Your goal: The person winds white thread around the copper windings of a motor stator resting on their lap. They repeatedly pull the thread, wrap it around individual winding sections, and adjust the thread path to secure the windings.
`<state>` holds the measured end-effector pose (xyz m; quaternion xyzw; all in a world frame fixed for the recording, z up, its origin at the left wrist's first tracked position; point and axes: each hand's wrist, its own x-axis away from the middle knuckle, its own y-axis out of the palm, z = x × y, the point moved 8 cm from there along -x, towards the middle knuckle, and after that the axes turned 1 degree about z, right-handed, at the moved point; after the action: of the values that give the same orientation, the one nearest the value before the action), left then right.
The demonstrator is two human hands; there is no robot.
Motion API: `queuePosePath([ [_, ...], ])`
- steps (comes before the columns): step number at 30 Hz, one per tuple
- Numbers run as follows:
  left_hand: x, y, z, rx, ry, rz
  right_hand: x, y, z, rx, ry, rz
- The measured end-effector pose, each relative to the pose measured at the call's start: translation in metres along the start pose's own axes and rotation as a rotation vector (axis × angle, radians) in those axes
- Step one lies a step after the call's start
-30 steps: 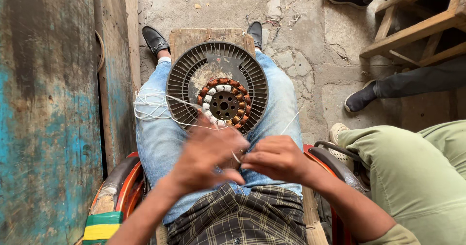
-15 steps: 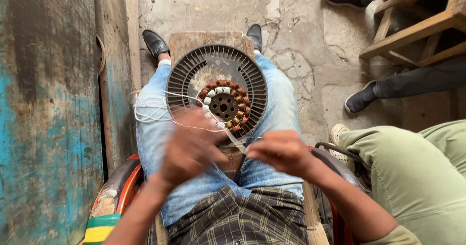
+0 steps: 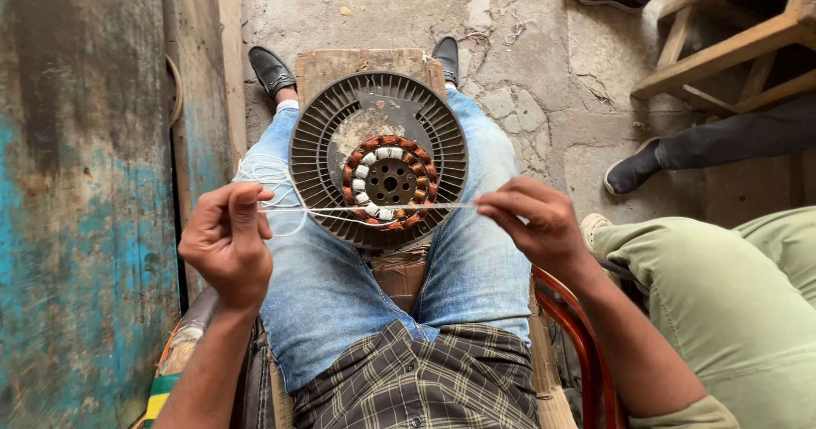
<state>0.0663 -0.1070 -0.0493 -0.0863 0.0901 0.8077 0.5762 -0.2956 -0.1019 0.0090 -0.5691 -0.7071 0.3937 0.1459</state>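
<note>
At frame centre, thread (image 3: pixel 374 210) runs taut, left to right, across the stator (image 3: pixel 379 159) on the lap. Left hand (image 3: pixel 228 244) and right hand (image 3: pixel 534 221) pinch its ends, fingers closed, equally near.

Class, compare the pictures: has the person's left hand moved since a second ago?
Yes. The left hand has swung outward to the left, away from the round grey finned motor housing on the lap, pulling the white thread taut.

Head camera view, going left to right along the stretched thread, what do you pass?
Blue painted wall → left hand → white thread → round fan motor housing → right hand → another person's green trouser leg.
</note>
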Motion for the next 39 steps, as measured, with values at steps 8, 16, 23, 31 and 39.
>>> queuePosePath([
  [8, 0.012, 0.046, 0.008, 0.050, -0.016, -0.502, -0.004, -0.024, 0.038, 0.268, 0.052, 0.248],
  [16, 0.103, 0.123, 0.015, -0.024, -0.264, -1.495, 0.008, -0.012, 0.069, -0.541, 0.340, 0.211],
  [23, 0.101, 0.131, 0.040, 0.206, -0.073, -1.241, 0.053, 0.103, 0.016, -0.412, 0.605, -0.703],
  [31, 0.145, 0.131, 0.032, 0.136, -0.439, -1.692, 0.038, 0.079, 0.002, -1.093, 0.557, -0.264],
  [39, 0.138, 0.128, 0.016, -0.053, -0.279, -1.710, 0.026, 0.019, 0.022, -0.909, 0.365, 0.106],
])
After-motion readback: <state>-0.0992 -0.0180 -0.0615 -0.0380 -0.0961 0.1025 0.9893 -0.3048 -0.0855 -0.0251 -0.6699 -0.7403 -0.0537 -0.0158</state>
